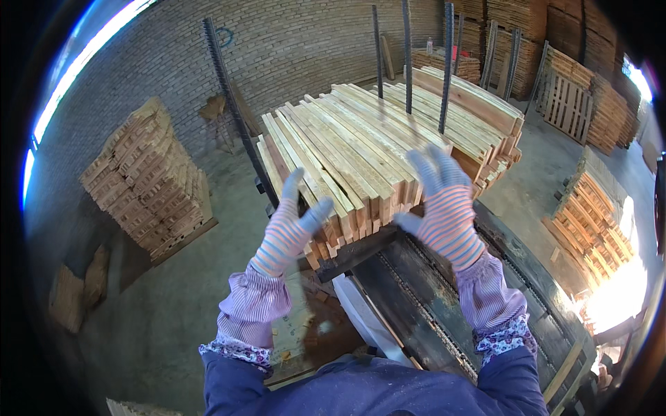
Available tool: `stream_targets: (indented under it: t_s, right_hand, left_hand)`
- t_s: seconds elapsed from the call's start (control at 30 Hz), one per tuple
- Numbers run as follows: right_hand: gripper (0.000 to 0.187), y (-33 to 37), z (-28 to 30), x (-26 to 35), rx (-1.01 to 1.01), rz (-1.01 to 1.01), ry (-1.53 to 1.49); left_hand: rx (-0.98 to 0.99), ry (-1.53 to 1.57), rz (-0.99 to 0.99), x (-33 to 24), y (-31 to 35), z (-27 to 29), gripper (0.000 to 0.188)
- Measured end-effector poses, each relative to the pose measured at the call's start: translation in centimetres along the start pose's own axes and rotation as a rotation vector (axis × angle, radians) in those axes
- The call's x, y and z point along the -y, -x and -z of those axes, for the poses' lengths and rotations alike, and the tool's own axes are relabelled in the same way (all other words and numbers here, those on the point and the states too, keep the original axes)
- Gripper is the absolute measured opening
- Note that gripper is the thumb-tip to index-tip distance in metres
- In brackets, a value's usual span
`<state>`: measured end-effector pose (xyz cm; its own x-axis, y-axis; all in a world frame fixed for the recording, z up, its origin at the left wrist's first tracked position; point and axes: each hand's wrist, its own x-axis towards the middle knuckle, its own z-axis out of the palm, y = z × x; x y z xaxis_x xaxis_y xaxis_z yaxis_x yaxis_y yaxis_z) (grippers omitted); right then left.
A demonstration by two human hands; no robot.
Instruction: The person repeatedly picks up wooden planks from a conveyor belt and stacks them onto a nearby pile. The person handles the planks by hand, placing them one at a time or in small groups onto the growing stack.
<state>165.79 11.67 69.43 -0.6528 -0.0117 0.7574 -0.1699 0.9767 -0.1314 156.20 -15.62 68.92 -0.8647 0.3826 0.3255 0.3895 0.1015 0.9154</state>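
Note:
My left hand (285,225), in a striped knit glove with grey-blue fingertips, is at the near left corner of a stack of pale wooden slats (354,149). Its thumb and fingers are spread, holding nothing. My right hand (447,211), gloved the same way, hovers by the stack's near right side with its fingers apart. Whether either hand touches the wood I cannot tell. The slats lie side by side, their near ends uneven, above a dark chain conveyor bed (423,298). More boards (485,104) are stacked just beyond, to the right.
Ribbed steel rods, such as the long left rod (232,93), stand upright around the slats. A wood stack (146,184) is on the floor at left, another stack (590,222) at right. Behind are a brick wall (298,52) and a leaning slatted pallet (565,104).

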Motion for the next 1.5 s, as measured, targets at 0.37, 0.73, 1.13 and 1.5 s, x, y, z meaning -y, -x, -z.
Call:
stream_targets:
  t_s: [0.37,0.73,1.13,1.5]
  right_hand:
    - [0.077,-1.5,-4.4,4.4,0.073,0.424,0.014]
    - [0.071,-6.4,-2.3,6.0,0.120,0.174,-0.486]
    - [0.035,-5.2,11.9,3.4,-0.667,0.002,-0.725]
    - [0.041,26.4,15.0,-4.3,-0.098,-0.933,-1.080]
  left_hand:
    - [-0.197,0.060,0.050,3.9,-5.2,0.0,0.127]
    - [-0.019,-0.324,0.195,1.1,-7.2,2.1,0.088]
    - [0.108,-0.616,0.172,0.6,-11.1,0.0,0.070]
    - [-0.075,-0.350,0.022,5.9,-16.7,3.3,0.075]
